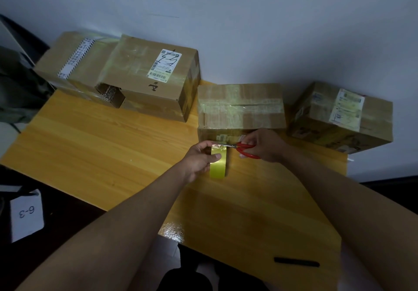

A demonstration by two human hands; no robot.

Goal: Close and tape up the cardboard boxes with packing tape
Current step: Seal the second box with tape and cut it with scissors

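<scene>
Scissor blades (228, 145) were mostly hidden between the two hands, only a short metal stretch showing; the red plastic handles (248, 150) looped round fingers of the right hand (264, 147), which gripped them. Whether the blades were apart or together could not be told. Left hand (200, 158) pinched the tape roll (218, 163), thumb across its glossy yellow face, fingers curled behind; the roll stood on edge on the table (90, 146), just left of the right hand. A clear tape strip ran from the roll up to the box straight ahead of both hands, hard to make out. Four cardboard boxes: middle box (241, 107), criss-crossed with shiny tape; right box (339, 116), taped, labels blurred; two large boxes (135, 76) far left of the left hand, one with a torn hole. Table was smooth yellow wood. One black pen-like stick (296, 262) lay near the right forearm. White card (26, 213) marked "6-3", below left.
</scene>
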